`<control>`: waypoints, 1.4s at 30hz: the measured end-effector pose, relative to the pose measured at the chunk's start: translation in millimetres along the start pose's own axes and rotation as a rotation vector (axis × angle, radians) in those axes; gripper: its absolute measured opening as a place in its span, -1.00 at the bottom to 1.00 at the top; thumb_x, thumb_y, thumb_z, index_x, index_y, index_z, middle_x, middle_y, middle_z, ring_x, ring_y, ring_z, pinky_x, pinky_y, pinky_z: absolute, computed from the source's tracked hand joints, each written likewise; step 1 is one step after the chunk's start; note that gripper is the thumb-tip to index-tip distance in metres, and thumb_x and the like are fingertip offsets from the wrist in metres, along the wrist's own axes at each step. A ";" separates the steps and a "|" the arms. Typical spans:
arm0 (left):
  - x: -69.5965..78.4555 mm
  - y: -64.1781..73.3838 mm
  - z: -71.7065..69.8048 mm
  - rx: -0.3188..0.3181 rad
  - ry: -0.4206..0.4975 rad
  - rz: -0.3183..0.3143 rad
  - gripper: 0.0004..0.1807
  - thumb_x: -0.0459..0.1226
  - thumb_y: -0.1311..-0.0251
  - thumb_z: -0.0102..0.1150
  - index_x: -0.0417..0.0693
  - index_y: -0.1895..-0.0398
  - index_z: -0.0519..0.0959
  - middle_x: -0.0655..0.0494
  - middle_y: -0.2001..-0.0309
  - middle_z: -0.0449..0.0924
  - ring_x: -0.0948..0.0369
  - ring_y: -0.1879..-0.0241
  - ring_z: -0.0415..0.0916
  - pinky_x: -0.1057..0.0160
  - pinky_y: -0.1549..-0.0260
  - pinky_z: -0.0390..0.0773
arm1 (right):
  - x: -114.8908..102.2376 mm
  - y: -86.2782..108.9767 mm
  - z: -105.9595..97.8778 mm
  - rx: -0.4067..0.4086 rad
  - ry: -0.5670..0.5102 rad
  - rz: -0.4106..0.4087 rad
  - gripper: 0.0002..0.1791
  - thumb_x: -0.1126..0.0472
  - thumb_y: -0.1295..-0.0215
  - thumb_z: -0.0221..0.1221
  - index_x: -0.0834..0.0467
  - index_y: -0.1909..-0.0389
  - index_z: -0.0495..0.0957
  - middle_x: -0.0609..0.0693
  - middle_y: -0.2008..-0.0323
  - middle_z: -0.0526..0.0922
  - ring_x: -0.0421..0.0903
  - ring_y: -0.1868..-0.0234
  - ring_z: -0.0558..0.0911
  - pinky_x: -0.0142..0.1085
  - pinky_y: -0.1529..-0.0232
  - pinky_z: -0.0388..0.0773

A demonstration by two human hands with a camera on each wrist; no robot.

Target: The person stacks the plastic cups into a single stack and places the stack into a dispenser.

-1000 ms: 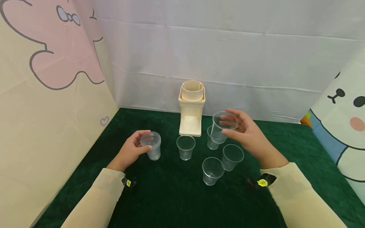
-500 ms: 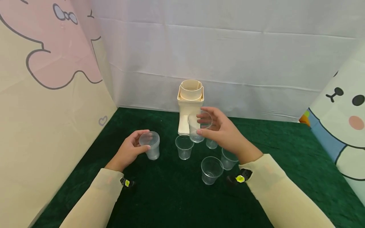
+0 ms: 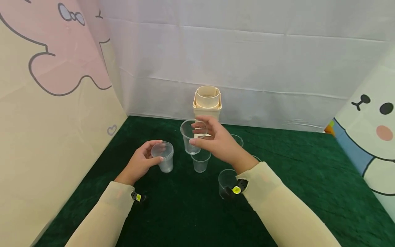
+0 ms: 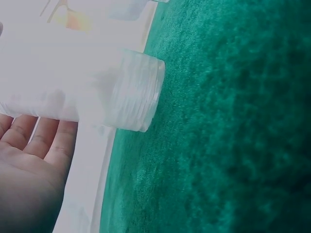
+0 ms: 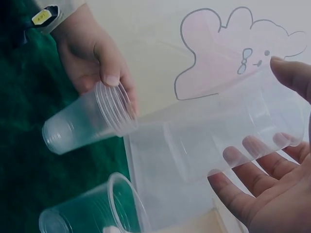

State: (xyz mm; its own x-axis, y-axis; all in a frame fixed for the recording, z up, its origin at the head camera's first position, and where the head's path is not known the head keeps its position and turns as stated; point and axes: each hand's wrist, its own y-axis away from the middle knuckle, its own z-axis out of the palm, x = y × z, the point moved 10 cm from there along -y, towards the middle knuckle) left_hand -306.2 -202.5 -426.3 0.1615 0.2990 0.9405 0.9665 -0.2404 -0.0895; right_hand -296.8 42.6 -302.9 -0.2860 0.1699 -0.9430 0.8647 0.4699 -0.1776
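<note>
My left hand (image 3: pixel 137 164) grips a stack of nested clear plastic cups (image 3: pixel 166 164), thumb and fingers around the rims. In the left wrist view, the stacked cups (image 4: pixel 136 92) stand out pale beyond the fingers. To their right, my right hand (image 3: pixel 219 141) holds a single clear plastic cup (image 3: pixel 189 144) by its upper part, raised above the cloth. Beneath and slightly right of that cup is another standing cup (image 3: pixel 200 166), its rim partly covered. The right wrist view has the held cup (image 5: pixel 194 145) between thumb and fingers, with the stack (image 5: pixel 73 124) facing it.
A cream-coloured stand with a round top opening (image 3: pixel 208 99) is at the back, partly behind my right hand. More clear cups, including one cup (image 3: pixel 225 181), are partly hidden by my right forearm. Dark green cloth (image 3: pixel 182 212) covers the table; printed and white sheets surround it.
My right hand has carried its cup leftwards, from above the right-hand cups, past the cream stand, to near the stack. The left hand and its stack have stayed in place.
</note>
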 end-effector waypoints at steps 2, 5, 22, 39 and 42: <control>0.3 -0.7 0.3 -0.002 -0.002 -0.002 -0.40 -0.28 -0.38 0.29 0.01 -0.45 0.37 -0.03 -0.36 0.45 -0.01 -0.30 0.38 -0.15 -0.33 0.35 | 0.2 -3.9 5.1 -0.005 -0.005 0.004 -0.20 0.11 -0.35 0.38 -0.01 -0.52 0.21 -0.04 -0.34 0.48 -0.02 -0.33 0.50 -0.01 -0.34 0.43; 0.6 -1.4 1.2 -0.008 -0.006 -0.011 -0.40 -0.28 -0.38 0.29 0.03 -0.45 0.37 -0.01 -0.35 0.46 0.01 -0.28 0.39 -0.10 -0.30 0.39 | 0.3 -10.5 13.1 -0.011 -0.010 0.009 -0.18 0.10 -0.34 0.39 0.01 -0.53 0.21 -0.01 -0.35 0.47 -0.06 -0.32 0.50 -0.02 -0.34 0.44; 4.1 -1.4 -5.1 0.009 -0.024 -0.021 -0.38 -0.29 -0.39 0.27 -0.04 -0.47 0.34 -0.07 -0.36 0.43 -0.04 -0.21 0.43 0.08 -0.20 0.50 | 0.4 -46.4 54.5 -0.073 -0.002 -0.032 -0.18 0.04 -0.36 0.36 0.08 -0.54 0.20 -0.04 -0.32 0.50 -0.11 -0.30 0.51 -0.15 -0.32 0.45; -1.2 -1.3 1.7 -0.004 0.008 -0.016 -0.34 -0.26 -0.37 0.29 -0.08 -0.47 0.28 -0.08 -0.34 0.44 -0.02 -0.21 0.44 0.22 -0.16 0.54 | -2.6 -55.4 81.5 -0.122 -0.024 -0.036 -0.17 0.03 -0.36 0.36 0.04 -0.54 0.18 -0.03 -0.34 0.48 -0.12 -0.32 0.49 -0.18 -0.31 0.45; -0.4 -1.0 1.8 -0.006 0.011 -0.013 -0.36 -0.26 -0.37 0.28 -0.09 -0.46 0.29 -0.09 -0.33 0.44 -0.03 -0.21 0.44 0.27 -0.13 0.54 | -0.6 -55.1 82.3 -0.118 -0.027 -0.029 -0.18 0.03 -0.37 0.36 0.04 -0.55 0.18 -0.01 -0.35 0.48 -0.11 -0.33 0.48 -0.16 -0.33 0.44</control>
State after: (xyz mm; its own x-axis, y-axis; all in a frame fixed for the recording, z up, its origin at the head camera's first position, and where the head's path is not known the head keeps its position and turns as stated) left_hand -306.9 -200.6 -427.2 0.1470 0.2915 0.9452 0.9672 -0.2423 -0.0757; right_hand -310.3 -54.7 -315.7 -0.2972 0.1321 -0.9456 0.8012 0.5733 -0.1717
